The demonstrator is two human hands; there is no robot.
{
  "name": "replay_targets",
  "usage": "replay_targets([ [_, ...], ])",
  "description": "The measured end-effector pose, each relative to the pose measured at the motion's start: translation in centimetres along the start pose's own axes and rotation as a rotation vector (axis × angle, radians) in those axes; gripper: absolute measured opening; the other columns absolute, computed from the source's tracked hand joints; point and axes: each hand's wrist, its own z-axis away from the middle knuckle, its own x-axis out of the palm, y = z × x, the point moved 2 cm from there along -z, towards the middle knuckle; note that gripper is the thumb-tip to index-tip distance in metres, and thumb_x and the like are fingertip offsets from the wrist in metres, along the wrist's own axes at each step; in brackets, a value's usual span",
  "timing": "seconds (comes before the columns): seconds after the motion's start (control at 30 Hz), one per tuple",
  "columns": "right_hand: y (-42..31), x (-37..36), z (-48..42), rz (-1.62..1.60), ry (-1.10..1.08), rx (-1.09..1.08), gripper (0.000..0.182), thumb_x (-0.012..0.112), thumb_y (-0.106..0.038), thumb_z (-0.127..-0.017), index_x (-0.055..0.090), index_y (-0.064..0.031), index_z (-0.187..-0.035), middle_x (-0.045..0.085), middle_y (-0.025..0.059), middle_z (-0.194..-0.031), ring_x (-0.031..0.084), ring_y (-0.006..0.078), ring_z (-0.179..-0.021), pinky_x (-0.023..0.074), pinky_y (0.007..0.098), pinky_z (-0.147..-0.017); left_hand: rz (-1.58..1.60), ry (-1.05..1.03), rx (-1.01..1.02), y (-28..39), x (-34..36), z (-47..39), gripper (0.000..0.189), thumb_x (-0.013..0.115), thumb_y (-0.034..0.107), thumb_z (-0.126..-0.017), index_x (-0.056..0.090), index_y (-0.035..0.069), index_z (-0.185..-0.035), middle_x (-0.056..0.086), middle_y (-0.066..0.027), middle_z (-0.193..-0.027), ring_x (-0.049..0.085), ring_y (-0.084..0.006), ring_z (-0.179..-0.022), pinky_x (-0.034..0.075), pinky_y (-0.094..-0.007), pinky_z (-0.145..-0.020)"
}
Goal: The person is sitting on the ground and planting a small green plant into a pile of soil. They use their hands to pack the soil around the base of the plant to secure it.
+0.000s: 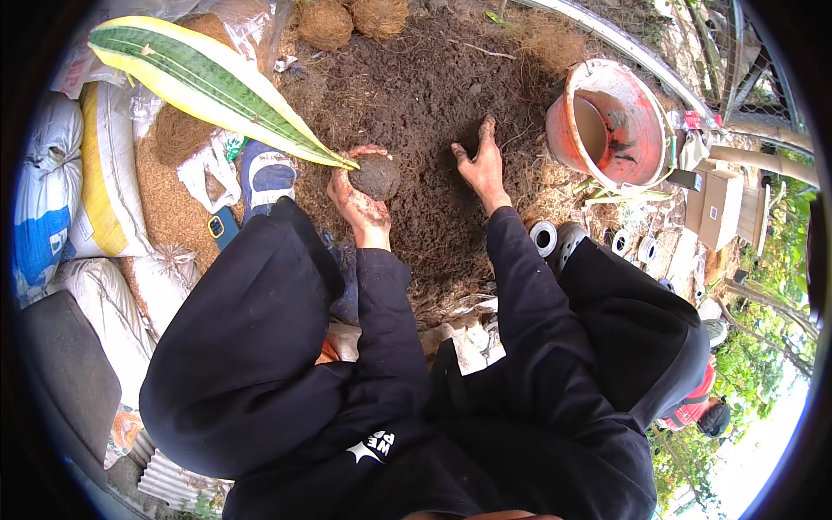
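My left hand [359,198], smeared with soil, cups a round ball of dark soil [378,177]. From the ball a single snake plant leaf [221,94], green with yellow margins, stretches to the upper left of the view. Over the heap of dark, fibrous soil [422,84] is my right hand [482,162], with thumb and fingers apart and nothing in it. Its fingertips are dirty and near the soil; whether they touch it I cannot tell.
A reddish bucket [611,123] with murky water stands at the right. Two coir balls [325,25] lie at the far edge. Filled sacks [107,175] and a phone [223,227] are on the left. Cardboard boxes [715,201] and a person in red [692,400] are at the right.
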Motion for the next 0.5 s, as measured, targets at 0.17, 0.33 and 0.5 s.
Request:
replay_targets([
  [0.17,-0.76,0.15,0.02,0.071,-0.010,-0.002,0.089,0.070,-0.022,-0.082,0.018,0.0124,-0.145,0.024,0.0336,-0.149,0.026,0.0400,-0.141,0.0291,0.0396,-0.114,-0.022,0.035,-0.031,0.07,0.06,-0.58,0.035,0.051,0.030,-0.092,0.059,-0.003,-0.091,0.063,-0.0184,-0.089,0.063,-0.0279,-0.080,0.053,-0.0395,-0.076],
  [0.33,-0.83,0.04,-0.20,0.090,-0.031,0.006,0.090,0.070,-0.023,-0.082,0.016,0.0119,-0.145,0.025,0.0339,-0.149,0.027,0.0413,-0.140,0.0300,0.0398,-0.114,0.000,0.024,-0.021,0.32,0.27,-0.92,0.034,0.050,0.029,-0.092,0.060,-0.004,-0.090,0.063,-0.0179,-0.089,0.063,-0.0278,-0.079,0.053,-0.0398,-0.076],
  [0.5,-1.05,0.13,-0.10,0.082,-0.062,0.000,0.089,0.069,-0.024,-0.084,0.016,0.0105,-0.146,0.024,0.0330,-0.149,0.026,0.0412,-0.140,0.0308,0.0404,-0.114,-0.029,0.001,-0.031,0.31,0.68,-0.88,0.031,0.050,0.025,-0.090,0.059,-0.004,-0.091,0.063,-0.0181,-0.089,0.063,-0.0282,-0.079,0.053,-0.0408,-0.076],
])
